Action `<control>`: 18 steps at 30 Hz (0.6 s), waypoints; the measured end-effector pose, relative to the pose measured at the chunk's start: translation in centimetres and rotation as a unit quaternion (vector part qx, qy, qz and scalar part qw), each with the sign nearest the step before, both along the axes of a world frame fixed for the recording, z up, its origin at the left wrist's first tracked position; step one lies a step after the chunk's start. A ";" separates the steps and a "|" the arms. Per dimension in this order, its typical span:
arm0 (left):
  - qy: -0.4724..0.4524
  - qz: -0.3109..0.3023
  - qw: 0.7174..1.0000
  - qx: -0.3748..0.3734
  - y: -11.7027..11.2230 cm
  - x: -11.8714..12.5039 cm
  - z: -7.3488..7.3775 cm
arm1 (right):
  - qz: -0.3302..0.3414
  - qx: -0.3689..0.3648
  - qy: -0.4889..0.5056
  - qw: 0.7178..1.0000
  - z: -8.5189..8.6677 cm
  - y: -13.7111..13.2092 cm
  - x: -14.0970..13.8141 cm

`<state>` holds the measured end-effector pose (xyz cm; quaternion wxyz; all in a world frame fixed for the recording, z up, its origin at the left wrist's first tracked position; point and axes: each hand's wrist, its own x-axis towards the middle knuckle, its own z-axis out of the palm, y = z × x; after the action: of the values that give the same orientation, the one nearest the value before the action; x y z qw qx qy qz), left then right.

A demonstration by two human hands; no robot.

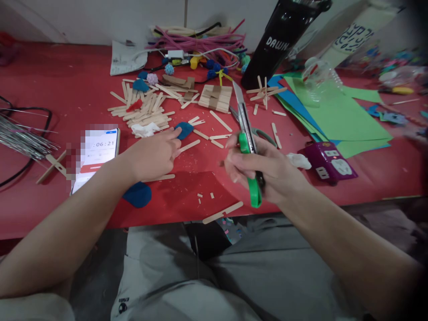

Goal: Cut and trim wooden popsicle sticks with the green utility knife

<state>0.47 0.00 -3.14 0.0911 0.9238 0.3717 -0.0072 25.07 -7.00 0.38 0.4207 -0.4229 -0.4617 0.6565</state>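
Observation:
My right hand is closed around a green and black utility knife, blade out and pointing away from me. My left hand rests on the red table, fingers curled loosely, fingertips touching a blue clay lump and a wooden craft stick. A pile of craft sticks lies just beyond the left hand. Short cut stick pieces are scattered between my hands.
A phone showing 06:21 lies left of my left arm, another blue clay lump under it. A glued stick panel, scissors, green and blue paper, a purple power strip, a black bottle, metal wires.

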 end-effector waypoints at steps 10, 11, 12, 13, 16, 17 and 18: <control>0.000 0.042 0.998 -0.053 -0.7 0.7 1.3 | -0.013 0.013 0.000 1.000 -0.5 0.2 0.0; 0.001 0.045 0.998 -0.051 -0.7 0.7 1.3 | -0.021 0.019 -0.002 1.000 -0.6 0.2 0.0; 0.002 0.049 0.998 -0.047 -0.7 0.7 1.3 | -0.028 0.022 -0.005 0.999 -0.6 0.2 -0.1; 0.002 0.052 0.998 -0.041 -0.7 0.7 1.3 | -0.034 0.023 -0.008 0.999 -0.6 0.2 -0.1; 0.006 0.048 0.998 -0.027 -0.6 0.4 1.0 | -0.039 0.030 -0.022 0.999 -0.4 0.2 -0.1; 0.016 0.044 0.998 -0.029 -0.5 0.3 0.8 | -0.035 0.038 -0.025 0.998 -0.4 0.3 -0.1; 0.024 0.024 0.999 -0.028 -0.4 0.2 0.7 | -0.029 0.047 -0.024 0.998 -0.3 0.3 0.0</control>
<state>0.66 -0.36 -2.43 0.1084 0.9114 0.3951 -0.0379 25.07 -6.70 0.03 0.4472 -0.4319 -0.4896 0.6113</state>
